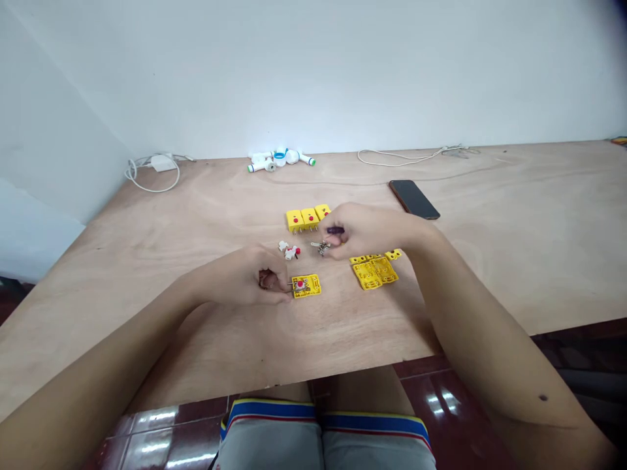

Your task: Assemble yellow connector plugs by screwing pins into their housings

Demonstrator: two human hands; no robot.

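Plywood workbench (514,261) against white wall (313,72)

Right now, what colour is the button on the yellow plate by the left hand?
The button is red, in the head view.

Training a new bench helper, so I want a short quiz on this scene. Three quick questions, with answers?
1. Which is nearer the open yellow housing with the red button: the left hand or the right hand?
2. How many yellow blocks with red dots can be seen in the row beyond the hands?
3. True or false: the black smartphone lies on the plywood table.

Key: 1. The left hand. 2. Three. 3. True.
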